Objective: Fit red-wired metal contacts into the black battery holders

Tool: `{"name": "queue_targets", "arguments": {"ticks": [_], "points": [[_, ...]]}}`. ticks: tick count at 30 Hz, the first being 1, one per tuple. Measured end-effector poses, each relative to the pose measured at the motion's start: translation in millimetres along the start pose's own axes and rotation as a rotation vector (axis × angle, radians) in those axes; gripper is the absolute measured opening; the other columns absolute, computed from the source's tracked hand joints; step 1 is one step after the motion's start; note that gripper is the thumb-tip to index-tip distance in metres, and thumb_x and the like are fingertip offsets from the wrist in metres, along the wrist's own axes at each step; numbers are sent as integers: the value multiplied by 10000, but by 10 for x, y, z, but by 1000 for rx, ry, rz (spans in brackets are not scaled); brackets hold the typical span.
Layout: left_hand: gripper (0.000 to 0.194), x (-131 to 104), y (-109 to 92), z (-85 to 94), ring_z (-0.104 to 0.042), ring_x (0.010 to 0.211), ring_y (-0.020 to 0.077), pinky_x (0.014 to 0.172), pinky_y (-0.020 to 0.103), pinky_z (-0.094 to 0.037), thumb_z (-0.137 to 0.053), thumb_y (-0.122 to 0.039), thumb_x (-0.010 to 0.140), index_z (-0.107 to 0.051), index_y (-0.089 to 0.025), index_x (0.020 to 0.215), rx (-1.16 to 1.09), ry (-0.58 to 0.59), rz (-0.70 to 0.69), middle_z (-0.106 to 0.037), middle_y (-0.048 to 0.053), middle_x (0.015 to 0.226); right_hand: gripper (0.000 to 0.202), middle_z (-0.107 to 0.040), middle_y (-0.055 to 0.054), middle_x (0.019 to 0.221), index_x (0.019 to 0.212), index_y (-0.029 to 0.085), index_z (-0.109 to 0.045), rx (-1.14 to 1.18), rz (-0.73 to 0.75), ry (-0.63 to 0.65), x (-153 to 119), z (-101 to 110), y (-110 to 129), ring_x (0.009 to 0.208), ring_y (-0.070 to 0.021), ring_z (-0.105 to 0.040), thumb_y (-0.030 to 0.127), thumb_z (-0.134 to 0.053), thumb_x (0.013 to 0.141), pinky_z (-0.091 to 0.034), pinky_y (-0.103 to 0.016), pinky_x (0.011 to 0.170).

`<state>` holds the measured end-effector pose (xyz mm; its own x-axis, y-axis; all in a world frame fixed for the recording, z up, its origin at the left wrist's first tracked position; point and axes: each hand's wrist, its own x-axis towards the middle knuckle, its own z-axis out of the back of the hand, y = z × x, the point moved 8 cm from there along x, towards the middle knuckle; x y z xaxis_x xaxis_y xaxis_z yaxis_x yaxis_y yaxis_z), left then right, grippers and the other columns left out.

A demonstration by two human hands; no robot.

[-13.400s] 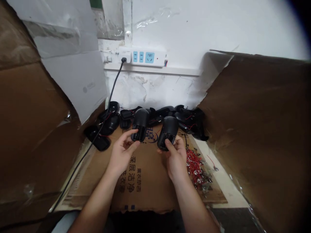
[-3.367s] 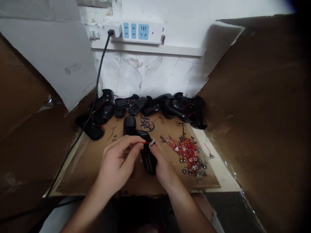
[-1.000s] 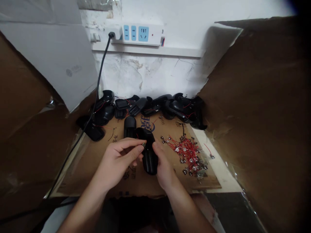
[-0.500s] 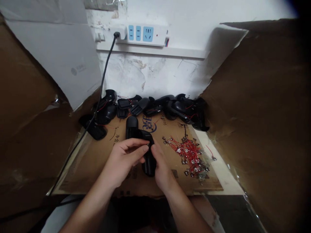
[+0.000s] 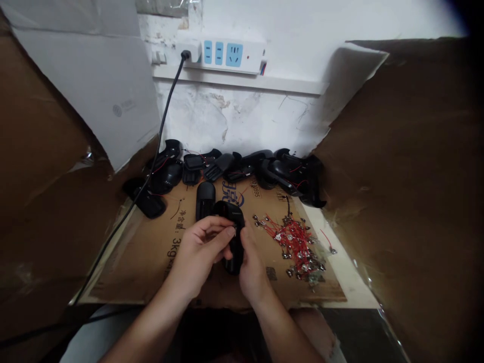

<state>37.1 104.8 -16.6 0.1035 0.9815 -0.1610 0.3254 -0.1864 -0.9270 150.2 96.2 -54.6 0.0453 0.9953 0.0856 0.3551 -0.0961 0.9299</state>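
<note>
A glossy black plastic casing (image 5: 234, 259), long and rounded, is held upright over the cardboard. Along its right side, my right hand (image 5: 254, 264) is closed round it, thumb near the upper part. From the left, my left hand (image 5: 206, 249) pinches thumb and forefinger against the casing's face. A small shiny metal piece shows at those fingertips, mostly hidden by them. Just behind lies another black casing (image 5: 205, 190), partly covered by my left hand. Right of my hands is a tangled heap of small metal contacts with red wires (image 5: 298, 244).
Several black casings (image 5: 223, 164), some with red wires, line the wall. A cardboard sheet (image 5: 132, 262) covers the work surface between cardboard side walls (image 5: 397, 166). A black cable (image 5: 166, 111) runs from the power strip (image 5: 253, 56) down the left side. One loose wired contact (image 5: 333, 250) lies far right.
The casing has tilted slightly and its top now sits a little further right. My left hand has shifted slightly right with it, still pinching at its face. The view has moved slightly.
</note>
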Motion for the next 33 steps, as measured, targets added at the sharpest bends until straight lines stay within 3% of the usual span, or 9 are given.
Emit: {"name": "queue_targets", "arguments": {"ticks": [4, 12, 17, 25, 29, 33], "points": [[311, 12, 6, 31, -602, 500, 59, 439, 135, -329, -961, -362, 766, -811, -168, 956, 9, 13, 42, -711, -4, 729, 522, -683, -41, 1451, 1493, 318, -646, 1, 16, 26, 9, 0, 42, 1405, -251, -573, 636, -534, 1095, -402, -414, 1236], [314, 38, -34, 100, -608, 499, 62, 425, 126, -320, -979, -344, 733, -814, -166, 933, 8, 3, 41, -691, -14, 675, 454, -687, -25, 1422, 1394, 325, -658, 157, -148, 132, 31, -50, 0, 1437, -275, -547, 596, -663, 1030, -369, -429, 1255], [309, 28, -26, 114, -633, 529, 63, 471, 128, -403, -969, -343, 747, -820, -171, 955, 13, 25, 78, -694, -21, 689, 480, -651, -33, 1489, 1365, 311, -630, 146, -191, 152, 58, -30, 36, 1501, -285, -492, 580, -732, 981, -297, -459, 1308], [360, 39, -78, 130, -670, 599, 77, 567, 185, -555, -965, -314, 763, -809, -174, 1056, 101, 6, -38, -796, 23, 908, 473, -658, -22, 1469, 1349, 336, -617, 151, -225, 167, 72, 4, 21, 1480, -286, -505, 557, -770, 960, -356, -453, 1246], [389, 37, -55, 201, -653, 543, 56, 446, 130, -423, -1019, -302, 671, -793, -177, 963, 12, -40, 42, -781, 2, 897, 413, -666, -7, 1433, 1320, 365, -645, 112, -246, 241, 82, 16, 79, 1358, -268, -569, 518, -784, 962, -414, -419, 1150], [403, 23, -29, 235, -625, 502, 52, 416, 115, -346, -1048, -312, 614, -790, -163, 884, 18, 7, 158, -724, -15, 743, 361, -677, 7, 1400, 1296, 384, -661, 136, -217, 303, 68, -16, 146, 1340, -241, -566, 463, -797, 971, -401, -391, 1148]]}}
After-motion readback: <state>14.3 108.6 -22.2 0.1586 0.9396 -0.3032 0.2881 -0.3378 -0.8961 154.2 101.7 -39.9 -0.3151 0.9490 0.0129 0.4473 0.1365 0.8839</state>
